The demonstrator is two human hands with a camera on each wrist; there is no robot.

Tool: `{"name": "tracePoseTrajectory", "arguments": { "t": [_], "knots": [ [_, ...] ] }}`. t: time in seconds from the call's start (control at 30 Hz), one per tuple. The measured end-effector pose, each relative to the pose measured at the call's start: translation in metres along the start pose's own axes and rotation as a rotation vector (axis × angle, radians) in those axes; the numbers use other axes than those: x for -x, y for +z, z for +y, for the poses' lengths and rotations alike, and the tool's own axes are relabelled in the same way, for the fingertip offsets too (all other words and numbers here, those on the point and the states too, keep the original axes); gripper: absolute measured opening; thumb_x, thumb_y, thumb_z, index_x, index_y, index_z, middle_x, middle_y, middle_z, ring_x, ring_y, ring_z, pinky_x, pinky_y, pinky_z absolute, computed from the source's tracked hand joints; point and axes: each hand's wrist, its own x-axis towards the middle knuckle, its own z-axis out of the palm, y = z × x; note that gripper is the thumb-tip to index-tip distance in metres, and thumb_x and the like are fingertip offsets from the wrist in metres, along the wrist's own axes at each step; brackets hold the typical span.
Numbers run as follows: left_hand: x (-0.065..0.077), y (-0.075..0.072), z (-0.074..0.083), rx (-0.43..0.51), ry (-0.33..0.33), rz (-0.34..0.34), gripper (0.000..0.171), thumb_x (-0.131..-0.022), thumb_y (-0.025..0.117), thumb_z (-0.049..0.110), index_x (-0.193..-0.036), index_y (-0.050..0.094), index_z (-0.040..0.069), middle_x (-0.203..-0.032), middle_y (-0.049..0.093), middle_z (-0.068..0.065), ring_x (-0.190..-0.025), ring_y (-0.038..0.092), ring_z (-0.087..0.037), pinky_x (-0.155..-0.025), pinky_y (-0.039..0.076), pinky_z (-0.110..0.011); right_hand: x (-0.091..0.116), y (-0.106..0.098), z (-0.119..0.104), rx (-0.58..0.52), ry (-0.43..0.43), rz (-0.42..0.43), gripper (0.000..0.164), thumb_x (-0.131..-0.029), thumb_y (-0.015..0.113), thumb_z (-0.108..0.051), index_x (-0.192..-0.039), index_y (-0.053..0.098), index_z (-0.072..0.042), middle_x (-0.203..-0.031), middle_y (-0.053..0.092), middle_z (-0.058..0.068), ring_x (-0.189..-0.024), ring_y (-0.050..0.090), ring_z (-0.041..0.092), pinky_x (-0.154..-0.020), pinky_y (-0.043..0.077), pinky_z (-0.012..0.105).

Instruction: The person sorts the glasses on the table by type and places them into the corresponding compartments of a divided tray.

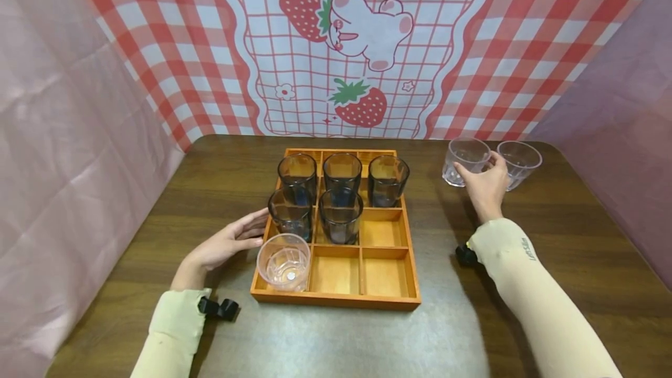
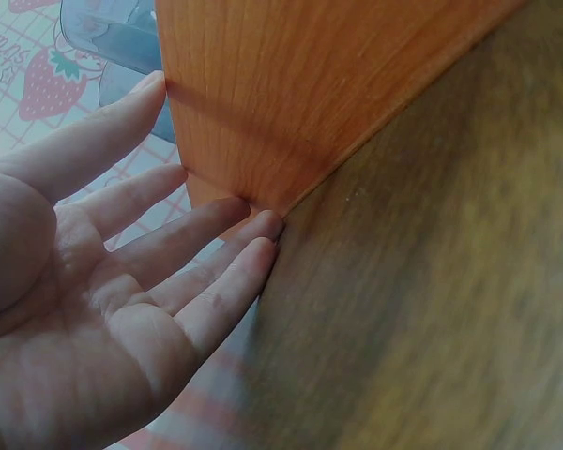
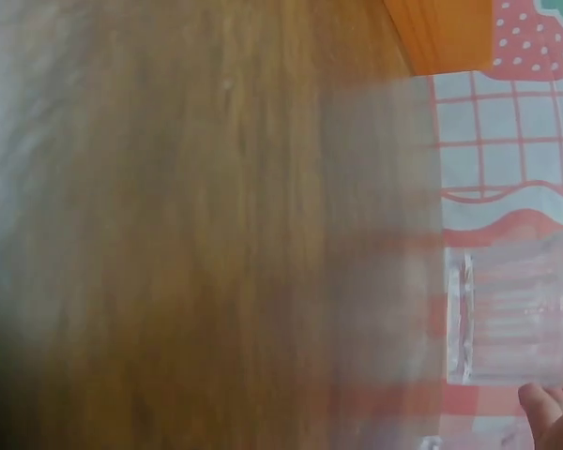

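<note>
At the back right, my right hand grips a clear cup between thumb and fingers. A second clear cup stands just right of that hand. In the right wrist view the gripped clear cup shows at the right edge, with fingertips against it. My left hand, fingers extended, touches the left side of a divided wooden box. Its fingertips rest low on the box wall. A third clear cup sits in the box's front left compartment.
Several dark tinted glasses, such as one dark glass, fill compartments in the box's middle and back. The brown wooden table extends around the box. A checked strawberry cloth hangs behind, with pink cloth on the left side.
</note>
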Motion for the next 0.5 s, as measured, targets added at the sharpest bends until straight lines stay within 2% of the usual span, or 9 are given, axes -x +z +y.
{"name": "tracePoseTrajectory", "arguments": {
  "t": [0.13, 0.23, 0.33, 0.43, 0.5],
  "knots": [
    [0.000, 0.000, 0.001, -0.009, 0.000, 0.000, 0.070, -0.097, 0.056, 0.010, -0.154, 0.016, -0.001, -0.158, 0.018, -0.027, -0.141, 0.027, -0.048, -0.111, 0.036, -0.039, 0.000, -0.011, -0.002, -0.024, -0.009, -0.092, 0.075, -0.074, 0.084, -0.022, -0.136, 0.047, 0.000, -0.135, 0.057, 0.019, -0.127, 0.055, 0.030, -0.101, 0.049, 0.037],
    [0.000, 0.000, 0.001, -0.011, 0.001, 0.002, 0.070, -0.097, 0.055, 0.010, -0.154, 0.016, -0.001, -0.158, 0.018, -0.027, -0.141, 0.027, -0.048, -0.112, 0.034, -0.044, -0.001, -0.021, 0.000, -0.042, -0.039, -0.174, 0.074, -0.075, 0.083, -0.021, -0.137, 0.048, -0.002, -0.135, 0.057, 0.016, -0.126, 0.056, 0.026, -0.094, 0.052, 0.023],
    [0.000, 0.000, 0.002, -0.015, 0.000, 0.003, 0.070, -0.097, 0.055, 0.010, -0.154, 0.016, 0.000, -0.158, 0.018, -0.027, -0.141, 0.027, -0.048, -0.113, 0.033, -0.047, -0.001, -0.031, 0.002, -0.076, -0.112, -0.270, 0.071, -0.076, 0.083, -0.016, -0.136, 0.049, -0.001, -0.130, 0.060, 0.011, -0.120, 0.058, 0.013, -0.087, 0.050, 0.010],
    [0.001, 0.000, 0.002, -0.019, 0.000, 0.001, 0.070, -0.097, 0.056, 0.012, -0.154, 0.016, 0.000, -0.158, 0.018, -0.027, -0.141, 0.027, -0.049, -0.112, 0.034, -0.044, -0.001, -0.041, 0.004, -0.143, -0.202, -0.374, 0.067, -0.076, 0.081, -0.005, -0.135, 0.049, 0.003, -0.119, 0.064, -0.004, -0.109, 0.057, -0.004, -0.083, 0.048, 0.005],
    [0.001, 0.000, 0.002, -0.017, 0.002, 0.000, 0.070, -0.097, 0.056, 0.012, -0.154, 0.016, -0.001, -0.158, 0.018, -0.028, -0.141, 0.027, -0.049, -0.111, 0.038, -0.035, 0.000, -0.047, 0.005, -0.194, -0.255, -0.437, 0.066, -0.075, 0.080, 0.001, -0.134, 0.050, 0.005, -0.113, 0.064, -0.016, -0.105, 0.057, -0.011, -0.082, 0.048, 0.004]
  ]
}}
